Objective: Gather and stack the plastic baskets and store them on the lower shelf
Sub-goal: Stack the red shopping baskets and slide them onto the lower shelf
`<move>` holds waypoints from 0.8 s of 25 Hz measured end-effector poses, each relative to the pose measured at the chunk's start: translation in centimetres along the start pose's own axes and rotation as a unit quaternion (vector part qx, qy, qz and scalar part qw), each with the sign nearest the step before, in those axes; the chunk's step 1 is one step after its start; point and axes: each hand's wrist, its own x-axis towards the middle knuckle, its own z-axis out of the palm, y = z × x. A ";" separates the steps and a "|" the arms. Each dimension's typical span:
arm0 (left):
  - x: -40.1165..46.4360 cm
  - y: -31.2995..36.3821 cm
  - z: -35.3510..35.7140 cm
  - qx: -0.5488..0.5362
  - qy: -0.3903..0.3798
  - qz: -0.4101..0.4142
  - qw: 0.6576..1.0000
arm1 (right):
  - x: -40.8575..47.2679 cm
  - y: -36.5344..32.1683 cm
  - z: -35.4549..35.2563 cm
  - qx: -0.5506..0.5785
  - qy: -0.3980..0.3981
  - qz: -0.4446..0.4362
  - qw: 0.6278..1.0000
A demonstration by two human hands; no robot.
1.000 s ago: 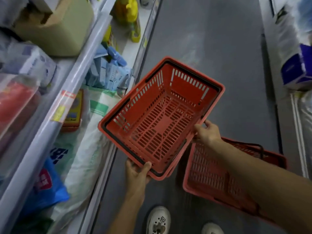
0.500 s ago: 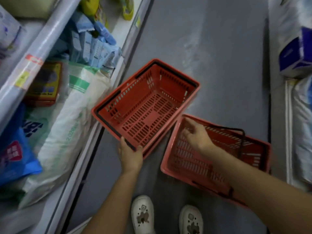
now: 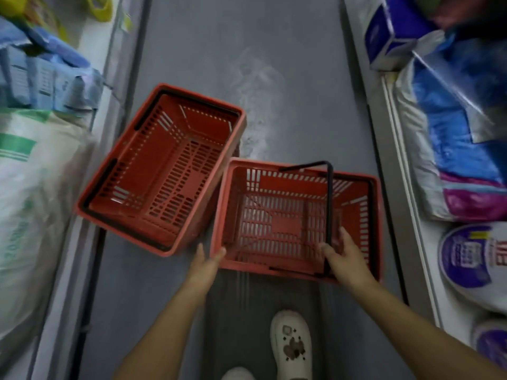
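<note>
You are gripping the right basket (image 3: 296, 218) at centre frame: left hand (image 3: 204, 266) loosely cupping its corner, right hand (image 3: 345, 259) closed around its raised black handle (image 3: 328, 204). The upright handle risks blocking nesting with the left basket (image 3: 162, 168).

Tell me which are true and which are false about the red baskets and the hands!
1. Two red baskets sit on the grey floor. True: the left basket and the right basket.
2. Both hands hold the left basket. False: the left hand and right hand are at the right basket.
3. The right basket's black handle stands up. True.
4. The baskets are full of groceries. False: both are empty.
5. One basket is nested inside the other. False: they sit side by side.
</note>
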 end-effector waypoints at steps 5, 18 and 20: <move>-0.8 -1.0 0.9 -0.110 -0.017 -0.021 0.994 | -4.2 -1.1 4.2 0.145 -0.046 -0.069 0.986; 1.9 -2.1 4.9 0.040 -0.034 0.063 0.997 | 1.5 7.2 5.8 0.377 0.034 0.247 0.892; 2.7 -1.8 5.5 0.000 -0.029 0.087 0.996 | 2.9 7.1 6.0 0.423 0.066 0.253 0.868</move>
